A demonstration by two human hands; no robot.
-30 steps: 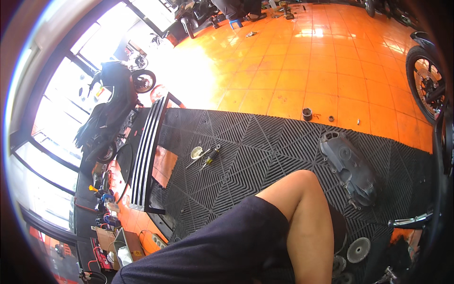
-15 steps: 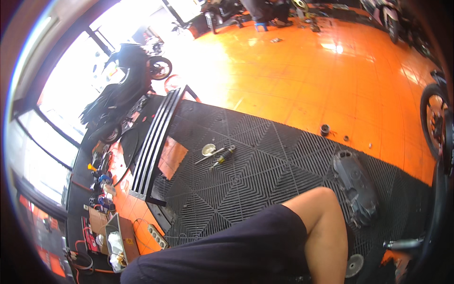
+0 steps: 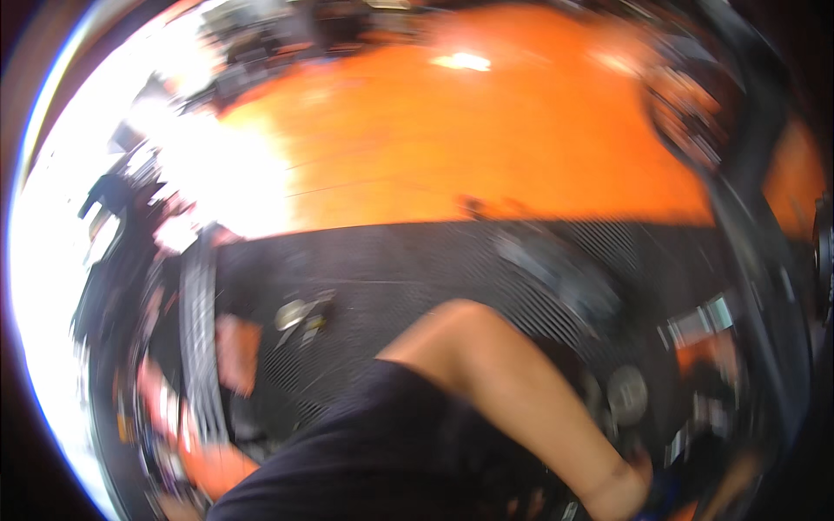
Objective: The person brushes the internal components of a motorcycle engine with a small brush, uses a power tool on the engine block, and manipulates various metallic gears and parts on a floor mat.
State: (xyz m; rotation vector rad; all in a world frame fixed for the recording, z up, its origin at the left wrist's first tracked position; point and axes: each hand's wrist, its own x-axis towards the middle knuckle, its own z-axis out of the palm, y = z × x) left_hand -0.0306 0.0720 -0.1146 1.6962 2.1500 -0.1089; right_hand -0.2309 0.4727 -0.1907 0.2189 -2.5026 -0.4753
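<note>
Head view, heavily blurred: looking down over a bent bare leg (image 3: 508, 382) in dark cloth shorts (image 3: 365, 443). Showing no recognisable left hand or right hand; leaving the state of both, whether spread, pressed together or pinching, impossible to tell, along with the nearer of the two. Beyond the knee and to the right, showing a long dull-grey casing (image 3: 565, 273), lying on a black ribbed mat (image 3: 373, 252) and slanting lengthwise from far left to near right. Closer in, just right of the shin, showing a round flat grey disc (image 3: 627, 395), lying apart from the casing.
</note>
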